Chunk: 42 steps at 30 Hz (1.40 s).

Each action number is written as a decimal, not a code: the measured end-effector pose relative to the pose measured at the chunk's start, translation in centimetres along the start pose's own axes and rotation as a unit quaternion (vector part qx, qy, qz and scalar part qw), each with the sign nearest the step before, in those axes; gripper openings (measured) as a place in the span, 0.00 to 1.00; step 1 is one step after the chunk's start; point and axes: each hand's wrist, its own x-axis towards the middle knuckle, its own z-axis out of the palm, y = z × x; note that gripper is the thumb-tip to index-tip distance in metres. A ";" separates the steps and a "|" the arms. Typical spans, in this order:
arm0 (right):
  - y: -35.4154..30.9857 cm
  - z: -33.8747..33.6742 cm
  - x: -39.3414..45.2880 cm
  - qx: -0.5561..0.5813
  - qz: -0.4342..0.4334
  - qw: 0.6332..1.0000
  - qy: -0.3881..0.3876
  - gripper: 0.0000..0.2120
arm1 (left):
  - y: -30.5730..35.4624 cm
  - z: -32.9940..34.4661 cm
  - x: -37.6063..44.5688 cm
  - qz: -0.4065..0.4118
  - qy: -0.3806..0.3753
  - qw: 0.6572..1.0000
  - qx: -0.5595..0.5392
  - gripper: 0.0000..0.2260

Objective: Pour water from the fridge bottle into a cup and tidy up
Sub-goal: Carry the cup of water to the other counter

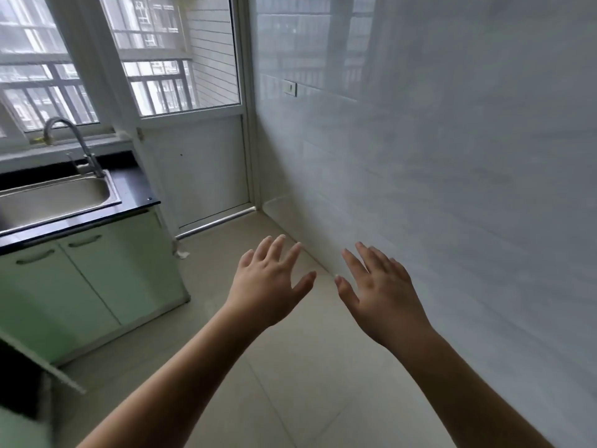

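I am holding my left hand point(268, 286) and right hand point(381, 295) out, each grip wide and empty; no bottle, cup or fridge is showing, so I judge everything remains undone.

A: What is the person wearing on the arms?

B: Nothing visible. Both forearms are bare right to the frame edge, no sleeves.

A: The hands?

B: The left hand point(268, 286) and right hand point(382, 294) are bare too, with short, pale fingernails.
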 end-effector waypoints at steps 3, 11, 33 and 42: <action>-1.7 1.1 2.1 0.015 -0.047 0.999 -0.013 0.39 | -2.1 -0.1 -0.6 -0.054 -0.007 0.999 0.006 0.32; -7.3 2.2 7.4 0.042 -0.174 0.984 -0.014 0.41 | -7.4 -1.5 -3.2 -0.213 0.003 0.977 0.006 0.30; -35.2 8.0 3.1 0.060 -0.518 0.847 -0.097 0.36 | -21.7 -3.3 -27.7 -0.561 0.034 0.826 0.033 0.28; -47.5 10.4 -2.1 0.049 -0.571 0.812 -0.109 0.37 | -29.0 -3.1 -37.4 -0.603 0.038 0.795 0.042 0.25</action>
